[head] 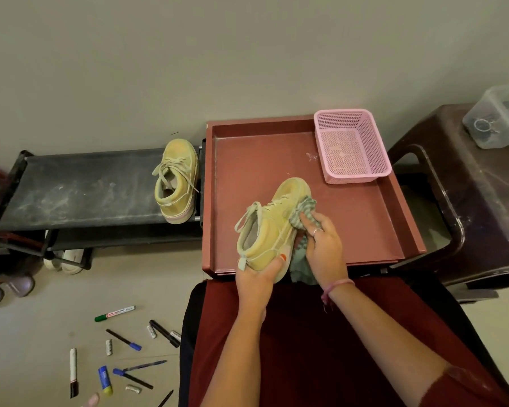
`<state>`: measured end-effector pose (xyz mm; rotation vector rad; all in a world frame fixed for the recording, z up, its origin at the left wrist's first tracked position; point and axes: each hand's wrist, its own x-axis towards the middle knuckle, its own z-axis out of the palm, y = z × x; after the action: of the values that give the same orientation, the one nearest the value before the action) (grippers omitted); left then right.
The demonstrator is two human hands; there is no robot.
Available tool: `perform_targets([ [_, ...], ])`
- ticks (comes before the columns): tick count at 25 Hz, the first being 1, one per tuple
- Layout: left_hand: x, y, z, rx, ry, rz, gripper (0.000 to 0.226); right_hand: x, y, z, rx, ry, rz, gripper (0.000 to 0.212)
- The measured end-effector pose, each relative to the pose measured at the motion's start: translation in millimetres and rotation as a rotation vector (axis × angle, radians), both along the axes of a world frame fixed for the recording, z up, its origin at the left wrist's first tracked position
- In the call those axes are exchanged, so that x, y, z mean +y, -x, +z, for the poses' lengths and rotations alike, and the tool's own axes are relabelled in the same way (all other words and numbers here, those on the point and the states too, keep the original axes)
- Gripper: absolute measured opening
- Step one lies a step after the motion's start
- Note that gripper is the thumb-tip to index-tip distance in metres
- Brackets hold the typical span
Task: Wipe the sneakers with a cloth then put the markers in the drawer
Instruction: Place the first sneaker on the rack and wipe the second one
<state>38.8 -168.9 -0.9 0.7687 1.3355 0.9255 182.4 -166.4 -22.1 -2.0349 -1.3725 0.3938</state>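
A yellow sneaker [272,227] is held over the open reddish drawer [362,230]. My left hand [257,279] grips its heel from below. My right hand [325,248] holds a green striped cloth [304,208] bunched against the sneaker's right side, with more cloth hanging below. The second yellow sneaker [177,180] stands on the black rack [80,189] to the left. Several markers and pens [124,348] lie scattered on the floor at lower left, among them a green-capped marker [115,313].
A pink mesh basket [351,145] stands in the drawer's far right corner. A dark brown stool [467,186] with a clear plastic box [500,118] on it is at the right. Other shoes [65,259] sit under the rack. A wall rises behind.
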Motion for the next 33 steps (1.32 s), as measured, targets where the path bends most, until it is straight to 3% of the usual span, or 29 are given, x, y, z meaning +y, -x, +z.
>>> perform_targets([
  [5,2.4,3.9,-4.8,-0.025,0.045,-0.02,0.043,83.7,-38.8,9.7,-0.147,0.147,-0.019,0.033],
  [9,3.4,4.4,-7.1,-0.046,0.094,-0.004,0.044,121.5,-52.5,17.6,-0.273,0.309,0.105,0.046],
  [12,5.7,4.5,-11.0,-0.099,0.146,0.025,0.046,89.7,-17.1,24.2,-0.271,0.216,0.079,0.052],
  [14,7.6,3.1,-10.6,-0.137,0.156,0.064,0.04,48.2,9.1,25.9,-0.167,0.144,0.044,0.062],
  [16,9.3,1.8,-5.4,-0.222,0.162,0.125,0.037,9.2,33.4,21.8,-0.078,0.086,0.087,0.064],
  [19,8.4,-0.4,3.8,-0.336,0.181,0.178,0.027,-10.0,42.3,14.6,-0.094,0.129,0.198,0.062],
  [24,9.2,2.4,5.1,-0.38,0.218,0.174,0.03,61.2,-1.7,30.7,-0.222,0.19,0.15,0.058],
  [27,9.3,3.5,2.0,-0.342,0.218,0.143,0.032,117.9,-31.6,29.7,-0.326,0.354,0.183,0.048],
  [30,9.2,6.3,-5.0,-0.279,0.184,0.089,0.038,151.4,-50.4,33.3,-0.313,0.573,0.245,0.048],
  [33,10.5,8.0,-12.3,-0.293,0.176,0.083,0.048,144.2,-37.9,31.3,-0.311,0.558,0.207,0.049],
])
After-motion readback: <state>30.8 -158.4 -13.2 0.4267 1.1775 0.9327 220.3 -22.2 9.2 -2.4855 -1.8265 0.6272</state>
